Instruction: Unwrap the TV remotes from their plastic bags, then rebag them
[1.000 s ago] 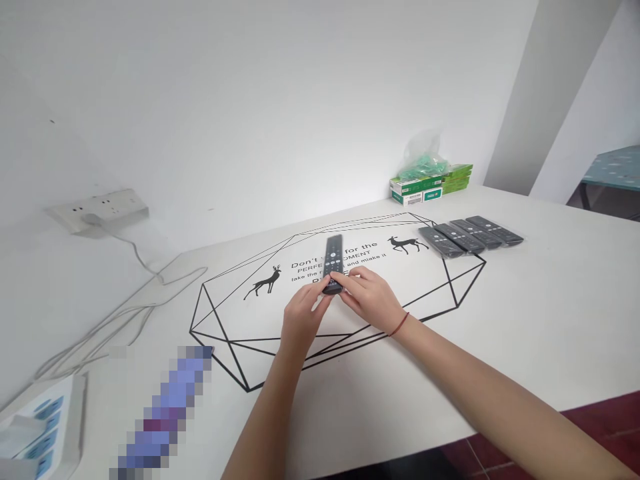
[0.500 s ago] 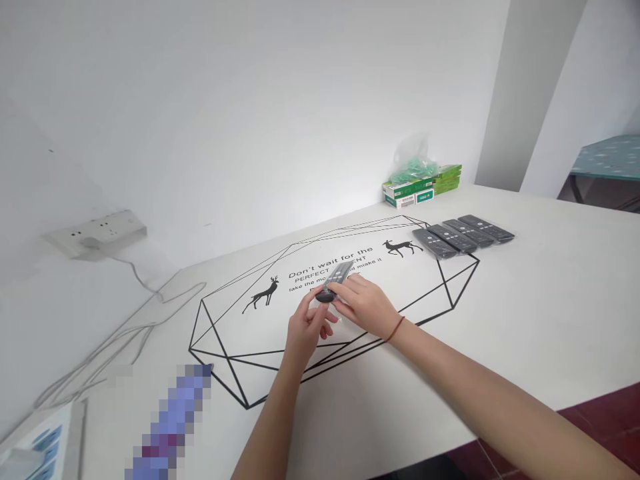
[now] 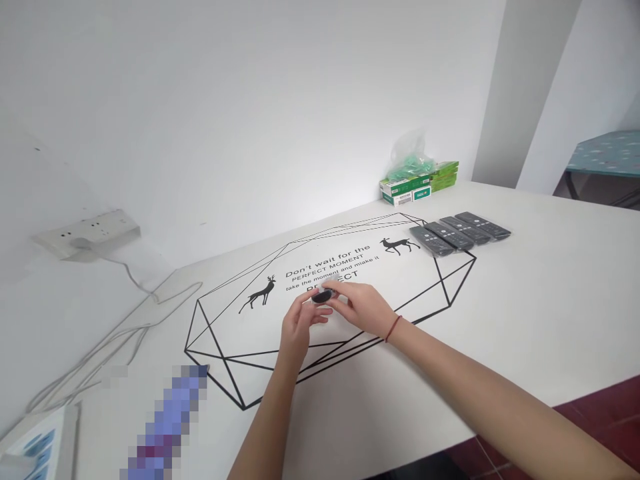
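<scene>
Both the left hand (image 3: 296,325) and right hand (image 3: 363,308) pinch a slim black remote (image 3: 323,296), seen end-on.

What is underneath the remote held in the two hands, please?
The white table with black printed lettering; the remote, left hand and right hand cover part of its bottom word.

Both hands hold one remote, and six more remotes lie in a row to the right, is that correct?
No. The head view shows four remotes in that row, not six. The left hand and right hand do hold one remote.
</scene>
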A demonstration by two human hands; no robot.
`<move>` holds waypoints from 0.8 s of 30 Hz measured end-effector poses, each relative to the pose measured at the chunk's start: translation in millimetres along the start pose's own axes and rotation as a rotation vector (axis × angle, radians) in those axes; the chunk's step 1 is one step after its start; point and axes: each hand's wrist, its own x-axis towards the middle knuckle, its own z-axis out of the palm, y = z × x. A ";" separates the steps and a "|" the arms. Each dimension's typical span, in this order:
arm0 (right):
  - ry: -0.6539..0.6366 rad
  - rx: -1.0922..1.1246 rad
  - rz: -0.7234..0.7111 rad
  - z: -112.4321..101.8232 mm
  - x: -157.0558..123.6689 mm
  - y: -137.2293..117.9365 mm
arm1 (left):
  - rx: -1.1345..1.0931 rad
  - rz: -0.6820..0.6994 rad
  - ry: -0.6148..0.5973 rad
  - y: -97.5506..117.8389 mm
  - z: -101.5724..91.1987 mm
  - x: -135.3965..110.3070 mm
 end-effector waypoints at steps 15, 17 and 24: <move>0.013 0.392 0.288 17.1 -3.4 3.5 | -0.154 -0.117 0.090 0.8 8.0 0.6; 0.014 0.399 0.305 18.5 -1.9 6.7 | -0.150 -0.116 0.060 0.7 8.1 0.5; 0.031 0.640 0.395 17.1 2.2 9.1 | -0.134 -0.132 -0.112 -1.3 5.0 2.4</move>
